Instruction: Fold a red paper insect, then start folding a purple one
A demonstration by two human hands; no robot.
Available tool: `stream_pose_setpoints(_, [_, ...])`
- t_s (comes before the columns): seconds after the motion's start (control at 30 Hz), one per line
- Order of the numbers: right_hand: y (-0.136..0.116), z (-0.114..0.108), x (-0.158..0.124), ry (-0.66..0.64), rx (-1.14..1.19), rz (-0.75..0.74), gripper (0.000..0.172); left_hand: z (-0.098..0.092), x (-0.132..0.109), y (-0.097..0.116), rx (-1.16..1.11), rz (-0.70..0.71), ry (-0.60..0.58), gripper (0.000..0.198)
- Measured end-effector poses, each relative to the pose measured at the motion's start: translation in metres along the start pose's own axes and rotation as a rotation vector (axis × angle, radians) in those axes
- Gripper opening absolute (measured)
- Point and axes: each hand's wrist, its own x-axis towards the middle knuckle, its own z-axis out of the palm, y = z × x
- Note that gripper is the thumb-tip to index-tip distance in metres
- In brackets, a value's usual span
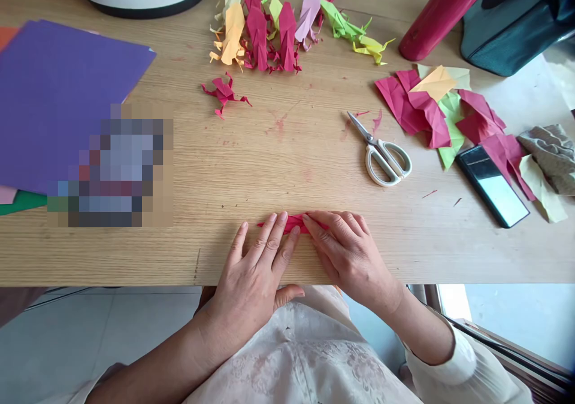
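A narrow strip of folded red paper [294, 223] lies flat on the table near its front edge. My left hand [258, 266] rests on it with fingers stretched out and spread, the fingertips pressing the paper down. At the strip's right part, my right hand [353, 254] has its fingers bent together, with the index fingertip and thumb side on the paper. Both hands cover much of the strip, so its full shape is hidden. Scissors [381, 155] with white handles lie beyond my right hand, blades slightly apart.
Several folded paper figures [257, 36] stand at the back, with a red one [224, 94] nearer. Purple sheets [67, 105] and a blurred-out object [121, 170] lie left. Creased paper pieces [426, 108], a phone [493, 185] and a red bottle [442, 18] are on the right.
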Motion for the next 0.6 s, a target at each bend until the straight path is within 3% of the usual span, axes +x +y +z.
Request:
stream_pose_setpoints(0.47, [0.006, -0.004, -0.012, -0.038, 0.005, -0.100, 0.054, -0.003, 0.002, 0.003, 0.003, -0.018, 0.013, 0.079])
stream_pose_setpoints(0.6, [0.006, -0.002, -0.010, -0.016, 0.017, -0.056, 0.060, -0.004, 0.002, 0.003, 0.012, -0.020, 0.014, 0.078])
